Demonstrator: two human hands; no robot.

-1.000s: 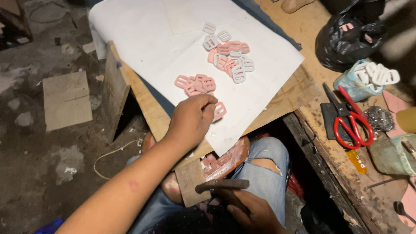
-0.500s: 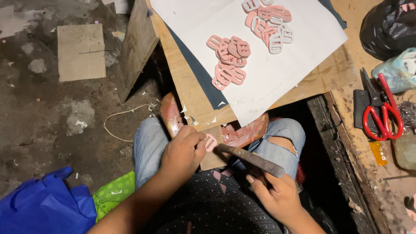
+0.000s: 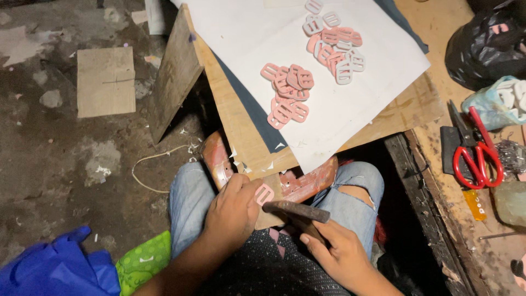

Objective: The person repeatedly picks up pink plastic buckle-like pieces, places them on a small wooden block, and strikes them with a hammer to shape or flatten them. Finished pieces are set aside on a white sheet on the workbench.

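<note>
A: Where is the pink buckle (image 3: 264, 193)?
B: On the small block (image 3: 272, 204) over the lap, pinched in the left hand (image 3: 233, 214).
A: And the right hand (image 3: 339, 255)?
B: Its grip is closed around a hammer (image 3: 296, 211) just beside the buckle.

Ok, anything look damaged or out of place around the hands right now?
Yes. The jeans are torn open at the knee beside the hammer. The worn board across the lap is chipped and scarred. The left hand pins a pink buckle on it, fingers close to the hammer head.
</note>
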